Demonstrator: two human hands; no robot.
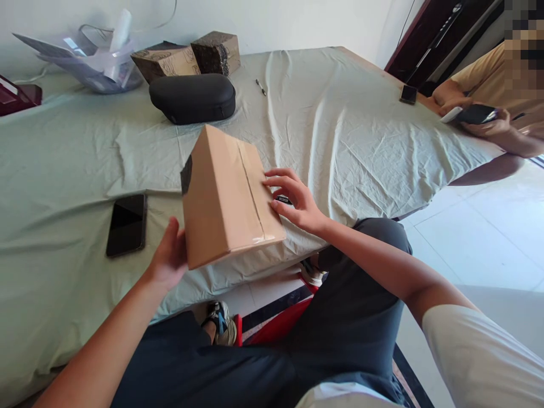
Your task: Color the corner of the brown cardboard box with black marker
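A brown cardboard box (242,192) is tilted at the table's near edge, its taped seam facing up and a dark patch on its far left side. My left hand (170,258) grips the box's lower left side, thumb up and fingers hidden behind the cardboard. At the opposite edge, my right hand (297,201) has its fingers curved and apart, the tips at or against the taped face. A small black item (283,199) with pale print shows between that hand's thumb and fingers; whether it is touched, I cannot tell. A black phone (126,225) lies left of the box.
Behind the box are a black zip case (193,99), two taped cartons (168,59) (217,52) and a pen (260,86). A clear plastic basket (100,71) stands at the back left. Another person's hands (488,122) hold a dark device on the right, near another phone (408,94).
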